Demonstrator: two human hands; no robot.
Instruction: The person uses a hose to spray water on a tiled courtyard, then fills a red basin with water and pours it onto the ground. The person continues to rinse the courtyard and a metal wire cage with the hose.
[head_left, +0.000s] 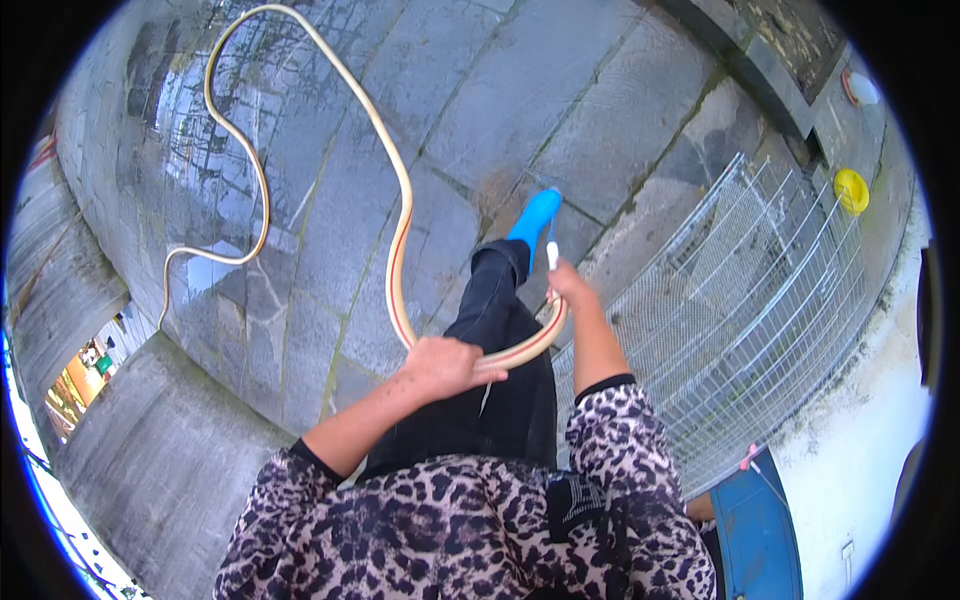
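Note:
A cream garden hose (381, 124) with a red stripe runs in loops over wet stone paving (465, 82) and curves up to me. My left hand (444, 367) is closed around the hose in front of my thighs. Past it the hose bends to my right hand (568, 285), which grips it near its end. A white nozzle (553, 255) sticks out beyond my right fingers, pointing away from me. A thin stream of water seems to leave its tip. Just beyond lies a blue boot (536, 221) on my foot, below a rolled dark trouser leg (491, 289).
To the right stands a wire mesh cage (720, 322), with a yellow bowl (851, 191) at its far corner. A raised stone kerb (772, 82) runs along the upper right. Concrete walls (165, 420) border the left. A blue panel (754, 525) is at lower right beside a white wall (840, 457).

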